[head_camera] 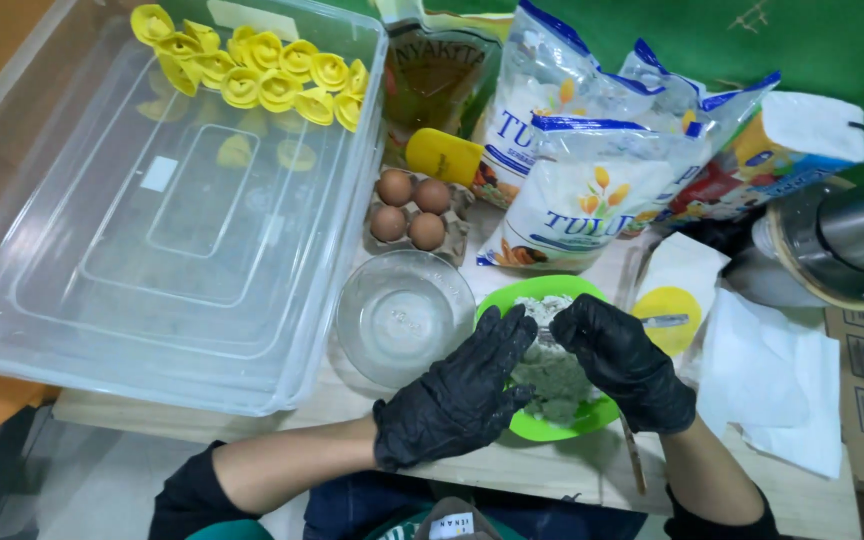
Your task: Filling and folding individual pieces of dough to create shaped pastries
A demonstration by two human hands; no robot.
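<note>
Both my hands wear black gloves and hover over a green bowl (552, 290) holding a greyish-green filling (554, 385). My left hand (457, 395) lies with its fingers stretched over the bowl's left side. My right hand (624, 362) is curled over the bowl's right side, fingertips meeting the left hand's; a small pale piece seems pinched between them, but what it is stays unclear. A metal spoon handle (664, 321) sticks out of the bowl to the right.
A clear glass bowl (404, 315) stands left of the green one. Several brown eggs (410, 208) sit in a carton behind it. A large clear plastic tub (152, 210) holds several yellow folded dumplings (257, 70). Flour bags (592, 180), an oil pouch (439, 80), white paper (777, 375) and a metal machine (837, 250) stand behind and to the right.
</note>
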